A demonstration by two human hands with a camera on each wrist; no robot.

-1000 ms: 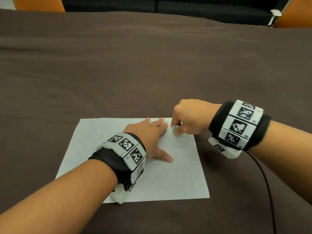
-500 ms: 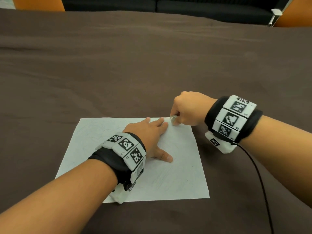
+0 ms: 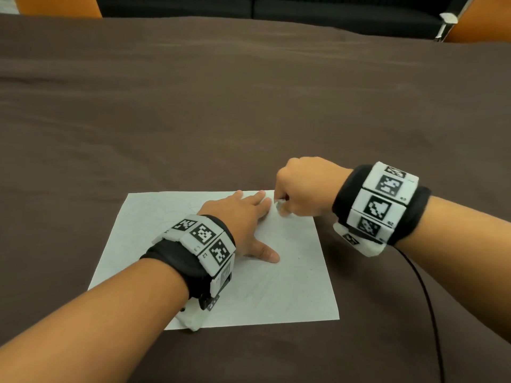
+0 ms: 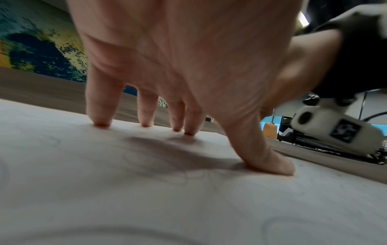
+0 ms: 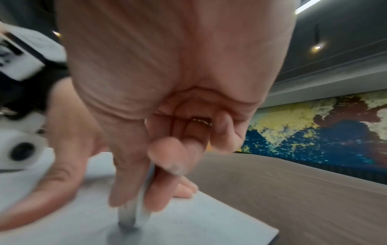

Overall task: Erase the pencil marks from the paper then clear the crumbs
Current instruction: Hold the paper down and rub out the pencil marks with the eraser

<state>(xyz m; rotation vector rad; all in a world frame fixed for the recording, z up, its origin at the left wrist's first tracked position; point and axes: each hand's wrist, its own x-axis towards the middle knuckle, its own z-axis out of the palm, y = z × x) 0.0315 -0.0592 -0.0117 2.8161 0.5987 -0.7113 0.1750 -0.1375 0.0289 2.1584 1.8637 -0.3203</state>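
Observation:
A white sheet of paper [image 3: 290,286] with faint pencil marks lies on the brown tablecloth. My left hand [image 3: 243,219] lies flat on the sheet, fingers spread and fingertips [image 4: 100,123] pressing it down. My right hand [image 3: 301,189] is at the paper's far right corner and pinches a small whitish eraser [image 3: 279,204] between thumb and fingers. In the right wrist view the eraser [image 5: 134,213] stands upright with its grey tip touching the paper [image 5: 209,223]. Faint pencil lines show on the paper [image 4: 188,207] beneath my left palm.
The brown tablecloth [image 3: 249,106] stretches wide on all sides of the sheet. A black cable [image 3: 425,299] runs from my right wrist toward the near edge. Orange chairs [image 3: 55,6] and a dark sofa stand beyond the far edge.
My right hand moved with the eraser away to the paper's far corner, then came slightly back toward me. My left hand stayed flat on the sheet.

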